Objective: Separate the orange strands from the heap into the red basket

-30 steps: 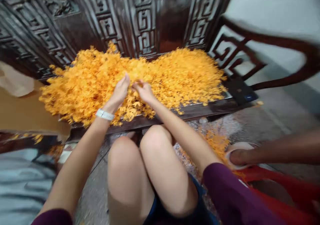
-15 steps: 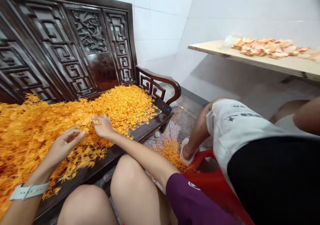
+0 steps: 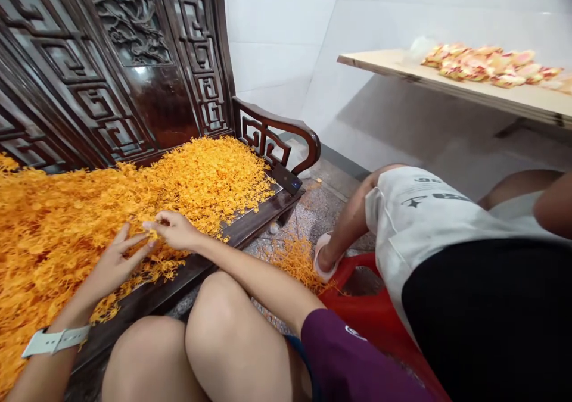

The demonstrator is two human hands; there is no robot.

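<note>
A deep heap of thin, branching orange plastic pieces (image 3: 80,211) covers the seat of a dark carved wooden bench (image 3: 154,101). Over its front part, my left hand (image 3: 117,264) has thumb and index finger drawn together at a small orange plastic piece (image 3: 153,234), other fingers raised apart. From the right, my right hand (image 3: 176,231) meets it, with thumb and index fingertip pinched at the same piece. The fingertips partly hide this piece, so its exact shape is unclear.
A dark phone (image 3: 286,178) lies at the bench's right end by the armrest (image 3: 308,146). Orange scraps (image 3: 295,262) litter the floor. Close on my right, a person in light shorts (image 3: 415,211) sits near a red plastic stool (image 3: 366,301). A wooden shelf (image 3: 379,62) bears wrapped packets (image 3: 491,65).
The view has shifted slightly. My hands have come closer together, the right moving a little left, and the left fingers have spread and lifted around the orange piece.
</note>
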